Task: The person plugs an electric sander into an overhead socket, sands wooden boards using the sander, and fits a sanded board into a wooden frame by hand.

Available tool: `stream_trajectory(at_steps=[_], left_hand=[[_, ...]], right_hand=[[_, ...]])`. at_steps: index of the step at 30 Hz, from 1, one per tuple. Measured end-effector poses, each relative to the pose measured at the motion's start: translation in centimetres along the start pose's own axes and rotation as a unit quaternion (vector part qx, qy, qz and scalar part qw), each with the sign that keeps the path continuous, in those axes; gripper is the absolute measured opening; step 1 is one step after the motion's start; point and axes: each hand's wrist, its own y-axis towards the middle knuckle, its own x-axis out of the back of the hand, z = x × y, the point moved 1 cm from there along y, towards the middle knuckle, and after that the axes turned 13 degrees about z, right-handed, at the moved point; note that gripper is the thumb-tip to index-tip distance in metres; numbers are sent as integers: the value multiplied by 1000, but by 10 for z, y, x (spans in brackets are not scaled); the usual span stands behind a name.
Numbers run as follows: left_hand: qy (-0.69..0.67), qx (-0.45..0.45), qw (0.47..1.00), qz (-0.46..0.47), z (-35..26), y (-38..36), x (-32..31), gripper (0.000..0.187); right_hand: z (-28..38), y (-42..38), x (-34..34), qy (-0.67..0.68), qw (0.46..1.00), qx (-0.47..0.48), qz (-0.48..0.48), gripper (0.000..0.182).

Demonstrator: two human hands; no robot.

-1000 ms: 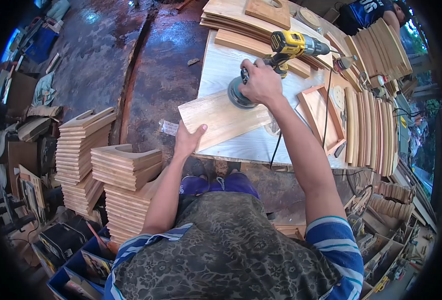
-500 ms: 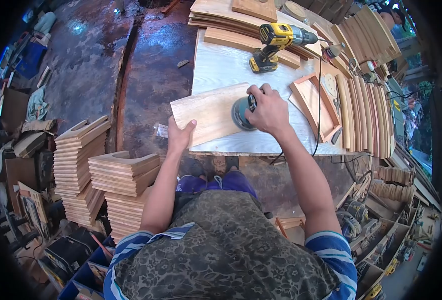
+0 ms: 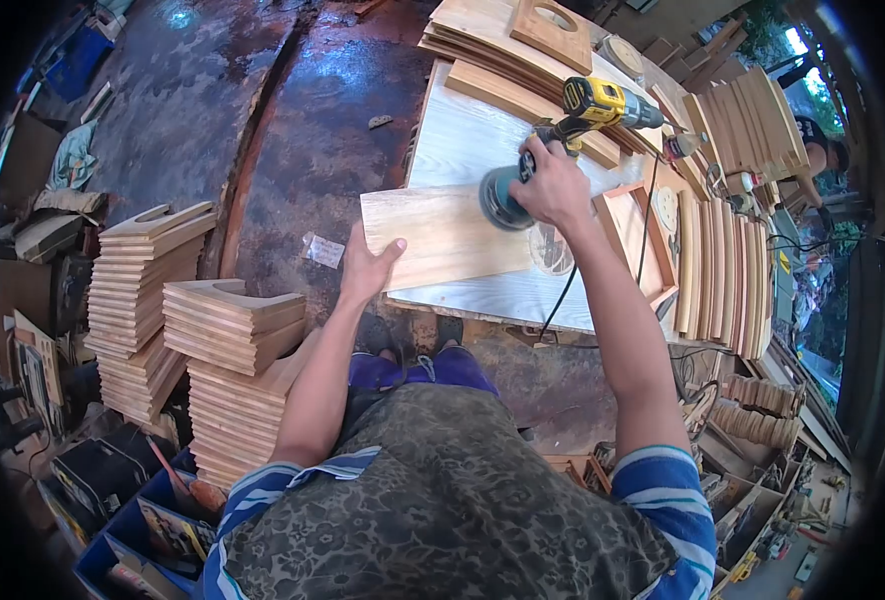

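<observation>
A light wooden board lies flat on the white workbench, jutting over its near-left edge. My left hand presses on the board's near-left corner, thumb on top. My right hand is closed on a round teal-and-black sander whose pad rests on the far right end of the board. The sander's black cord hangs down over the bench's front edge.
A yellow cordless drill lies just behind my right hand. A shallow wooden frame and rows of curved slats fill the bench's right side. Stacks of cut wooden pieces stand on the floor at left. Another person is at far right.
The sander has travelled along the board, from its far end toward me and back to the far right end. My left hand stayed on the near-left corner.
</observation>
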Motion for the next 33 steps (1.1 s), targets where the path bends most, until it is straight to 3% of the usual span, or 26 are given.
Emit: stream_trajectory(at_steps=[8,17,20,25,26,31,33], left_hand=[[-57,0,998,-15,-9,-5,-2,59],[-26,11,1000,-3,-12,-1,-6,61],[41,7,999,18,-12,3,-8,64],[66,-13,997,33,-25,-1,-17,64],[92,0,994,53,-25,-1,-16,71],[72,13,995,68,-23,-2,-24,70],[82,-27,995,50,-19,1,-26,66]], right_hand=[[1,18,6,-22,999,31,25,51],[6,-83,-16,-19,999,43,12,49],[23,-98,-23,-4,997,75,2,50],[56,-72,-19,3,995,102,-7,47],[61,-61,-16,-1,996,92,-4,47],[67,2,-6,-6,998,63,11,49],[75,7,-5,-14,998,65,13,49]])
